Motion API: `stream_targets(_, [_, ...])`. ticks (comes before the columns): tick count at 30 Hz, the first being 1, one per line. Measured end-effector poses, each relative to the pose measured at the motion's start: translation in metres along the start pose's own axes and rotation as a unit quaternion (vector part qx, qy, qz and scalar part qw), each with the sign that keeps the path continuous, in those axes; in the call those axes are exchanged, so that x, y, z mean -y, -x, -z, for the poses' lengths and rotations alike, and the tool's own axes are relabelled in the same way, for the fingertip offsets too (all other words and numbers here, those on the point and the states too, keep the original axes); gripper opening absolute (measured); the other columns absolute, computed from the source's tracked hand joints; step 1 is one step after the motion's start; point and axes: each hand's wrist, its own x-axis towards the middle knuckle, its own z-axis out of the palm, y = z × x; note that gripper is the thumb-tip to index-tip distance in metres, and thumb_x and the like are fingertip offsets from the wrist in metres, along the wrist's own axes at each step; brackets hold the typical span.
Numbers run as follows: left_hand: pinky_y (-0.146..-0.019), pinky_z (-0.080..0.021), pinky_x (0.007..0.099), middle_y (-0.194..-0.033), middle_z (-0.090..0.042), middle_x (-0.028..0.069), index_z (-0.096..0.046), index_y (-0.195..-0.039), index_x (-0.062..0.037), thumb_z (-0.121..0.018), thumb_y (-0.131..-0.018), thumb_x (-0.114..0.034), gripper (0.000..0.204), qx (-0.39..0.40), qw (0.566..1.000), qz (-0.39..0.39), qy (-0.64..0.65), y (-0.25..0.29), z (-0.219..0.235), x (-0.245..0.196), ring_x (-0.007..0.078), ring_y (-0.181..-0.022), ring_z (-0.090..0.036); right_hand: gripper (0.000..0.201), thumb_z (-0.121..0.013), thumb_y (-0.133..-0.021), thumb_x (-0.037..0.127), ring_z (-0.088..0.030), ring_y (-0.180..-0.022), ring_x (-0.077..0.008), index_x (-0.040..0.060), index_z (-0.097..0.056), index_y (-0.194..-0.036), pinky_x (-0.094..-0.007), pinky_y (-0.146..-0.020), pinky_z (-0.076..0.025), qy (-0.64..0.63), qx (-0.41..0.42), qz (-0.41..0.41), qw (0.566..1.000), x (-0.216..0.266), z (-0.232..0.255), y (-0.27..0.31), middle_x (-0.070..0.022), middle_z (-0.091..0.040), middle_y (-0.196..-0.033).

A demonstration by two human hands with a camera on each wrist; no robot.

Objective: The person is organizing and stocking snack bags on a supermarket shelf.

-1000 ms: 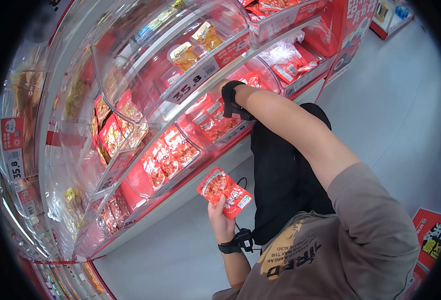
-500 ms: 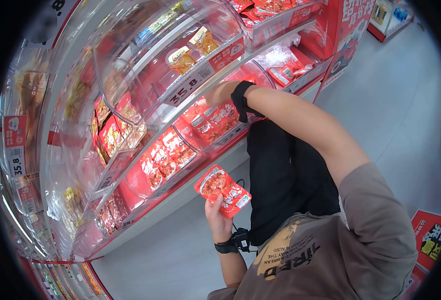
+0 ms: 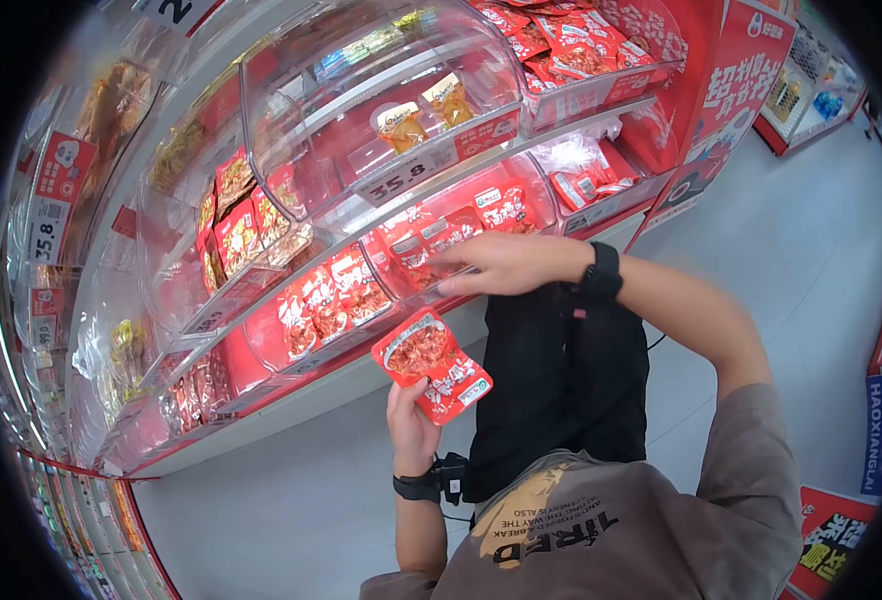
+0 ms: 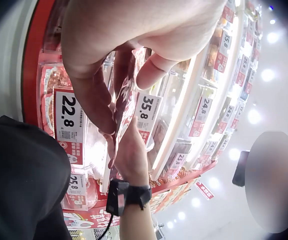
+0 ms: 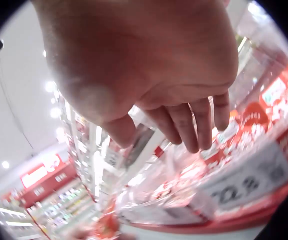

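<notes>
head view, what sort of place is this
Most likely a supermarket or snack shop: red packets are sorted in clear-fronted bins, a price label reading 35.8 is fixed along the shelving, and a big red printed sign stands at its end.
</notes>
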Motion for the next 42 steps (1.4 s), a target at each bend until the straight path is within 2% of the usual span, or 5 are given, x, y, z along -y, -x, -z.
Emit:
stream_targets(12, [-0.083, -0.051, 0.0312, -0.116, -0.057, 0.013, -0.047, -0.123, 0.005, -0.051, -0.095, -0.016, 0.036, 0.094, 0.969, -0.075, -0.214, -0.099, -0.066, -0.001, 0.0163, -0.098, -0.06, 0.015, -0.058, -0.09, 0.013, -0.055, -0.06, -0.0065, -0.0004, -0.058, -0.096, -0.0208, -0.052, -0.041, -0.575, -0.254, -0.181, 0.757, -0.027, -0.01, 0.058, -0.0029, -0.061, -0.077])
stream_targets(22, [-0.058, -0.054, 0.0251, -0.117, -0.057, 0.0138, -0.037, -0.137, -0.0008, -0.065, -0.082, -0.004, 0.062, 0.145, 0.951, -0.029, -0.272, -0.1, -0.068, -0.019, 0.0148, -0.085, -0.063, 0.058, -0.07, -0.083, 0.032, -0.066, -0.072, -0.0137, -0.0056, -0.051, -0.123, -0.0221, -0.057, -0.047, -0.383, -0.182, -0.208, 0.881, -0.027, 0.017, 0.066, -0.0117, -0.065, -0.101])
stream_targets(27, [-0.079, -0.049, 0.0242, -0.13, -0.05, 0.0207, -0.037, -0.137, 0.0016, -0.066, -0.082, -0.005, 0.063, 0.348, 0.814, -0.071, -0.459, -0.092, -0.074, -0.026, 0.0153, -0.11, -0.055, 0.039, -0.068, -0.084, 0.022, -0.056, -0.073, -0.007, 0.0027, -0.06, -0.117, -0.0224, -0.065, -0.044, -0.217, -0.085, -0.131, 0.963, -0.018, 0.018, 0.07, -0.004, -0.064, -0.089])
stream_targets(35, [-0.084, -0.048, 0.0305, -0.109, -0.061, 0.0139, -0.046, -0.126, 0.0009, -0.047, -0.094, -0.006, 0.033, 0.014, 0.993, -0.085, -0.083, -0.108, -0.079, -0.007, 0.0189, -0.105, -0.059, 0.02, -0.059, -0.089, 0.01, -0.064, -0.085, -0.012, -0.0041, -0.06, -0.103, -0.0256, -0.077, -0.051, -0.459, -0.171, -0.204, 0.848, -0.032, 0.011, 0.06, -0.0067, -0.065, -0.094])
stream_targets(42, [-0.101, -0.032, 0.0456, -0.122, -0.054, 0.0147, -0.051, -0.119, -0.0013, -0.051, -0.084, -0.004, 0.035, -0.022, 0.57, -0.436, -0.697, -0.161, -0.057, 0.004, 0.0301, -0.119, -0.046, 0.016, -0.058, -0.09, 0.012, -0.06, -0.083, -0.0118, 0.0, -0.055, -0.1, -0.0269, -0.071, -0.05, -0.501, -0.358, -0.136, 0.776, -0.072, 0.007, 0.013, -0.0047, -0.062, -0.091])
